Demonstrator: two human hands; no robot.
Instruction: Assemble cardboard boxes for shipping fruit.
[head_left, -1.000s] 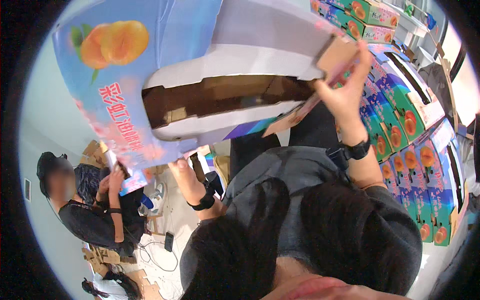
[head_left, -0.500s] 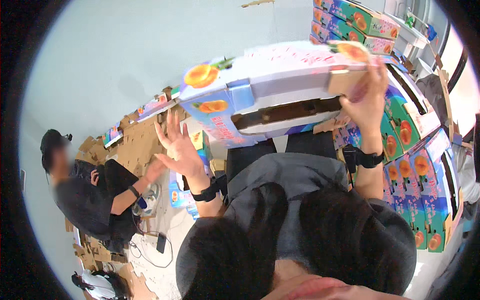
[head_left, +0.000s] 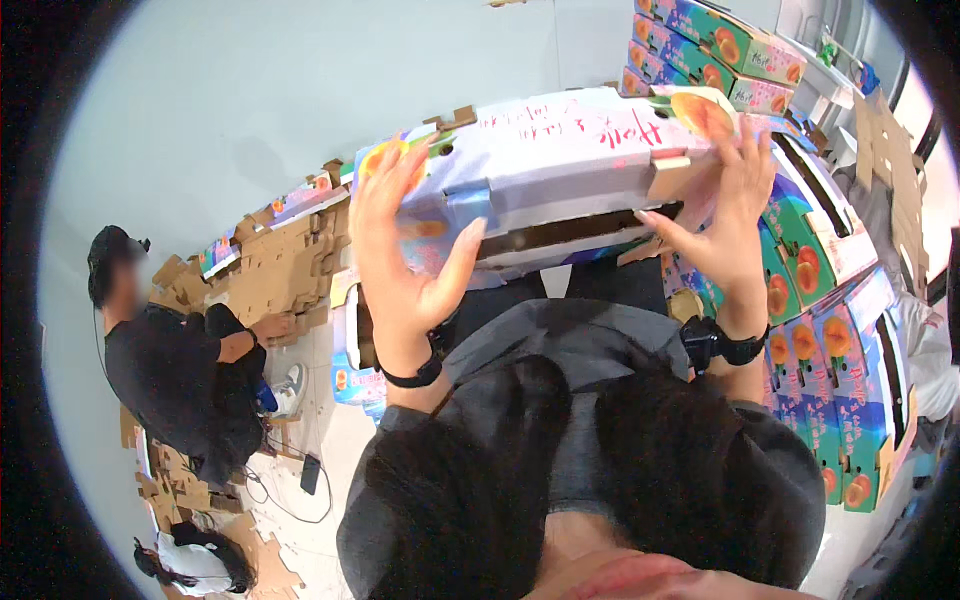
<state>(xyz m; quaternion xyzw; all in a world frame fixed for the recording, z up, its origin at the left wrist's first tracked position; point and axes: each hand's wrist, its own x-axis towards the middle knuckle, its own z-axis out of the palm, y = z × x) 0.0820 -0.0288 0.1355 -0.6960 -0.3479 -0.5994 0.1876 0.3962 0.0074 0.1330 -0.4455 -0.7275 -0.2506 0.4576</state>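
Note:
A printed cardboard fruit box (head_left: 560,150) lies across in front of me, its long white side with orange fruit pictures facing up. A long dark handle slot (head_left: 570,235) runs along the side nearer me. My left hand (head_left: 400,260) is on the box's left end, fingers over the fruit print and thumb pointing at the slot. At the right end my right hand (head_left: 735,215) holds the corner, fingers along the upper edge and thumb by the slot. A small flap stands folded near each hand. The box's far side and underside are hidden.
Stacks of fruit boxes (head_left: 835,400) stand at my right, with another stack (head_left: 715,55) beyond. Flattened cardboard (head_left: 285,270) is piled at the left, where a co-worker (head_left: 165,380) in black sits. A phone (head_left: 311,475) with a cable lies on the floor; a second person (head_left: 195,560) is lower left.
My left hand has moved from the air beside the box onto its left end. The box has tilted so more of its white side shows. The co-worker's arm has drawn back.

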